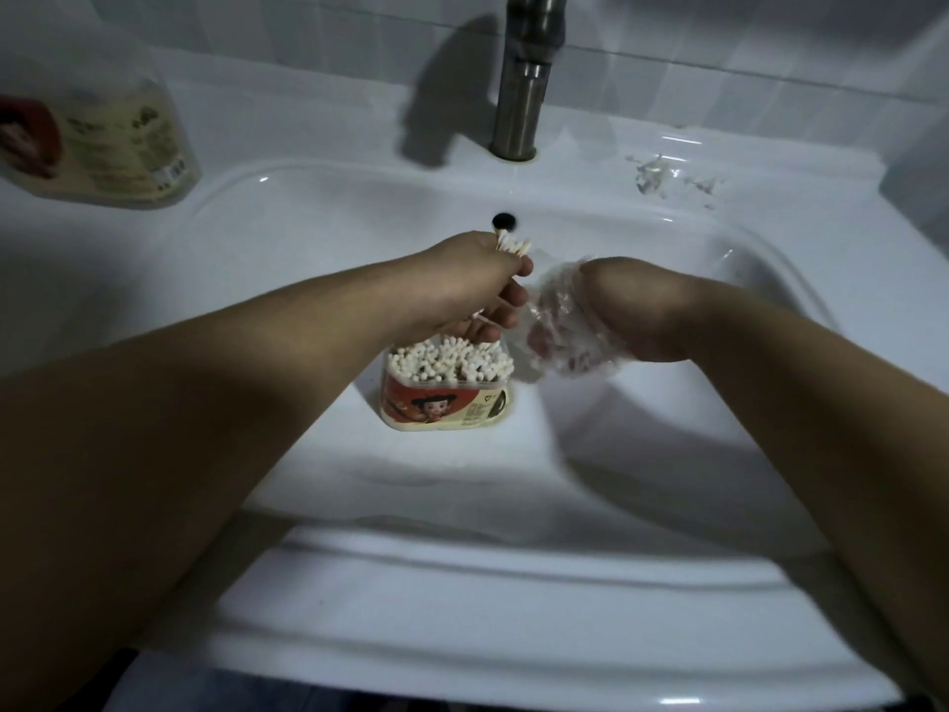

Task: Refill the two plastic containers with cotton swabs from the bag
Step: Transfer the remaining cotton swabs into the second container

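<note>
An open plastic container (445, 403) with a red cartoon label stands in the white sink basin (667, 454), packed with upright cotton swabs (452, 359). Just above it, my left hand (470, 287) grips a small bundle of swabs (512, 245), their white tips sticking out past my fingers. To its right, my right hand (631, 310) holds the crumpled clear plastic bag (560, 326); what is left inside the bag is hard to make out. A second container (102, 131), closed, stands on the counter at the far left.
A metal faucet (524, 79) rises behind the basin, with the drain overflow hole (504, 219) below it. Bits of torn clear plastic (667, 177) lie on the counter at the back right. White tiles line the wall.
</note>
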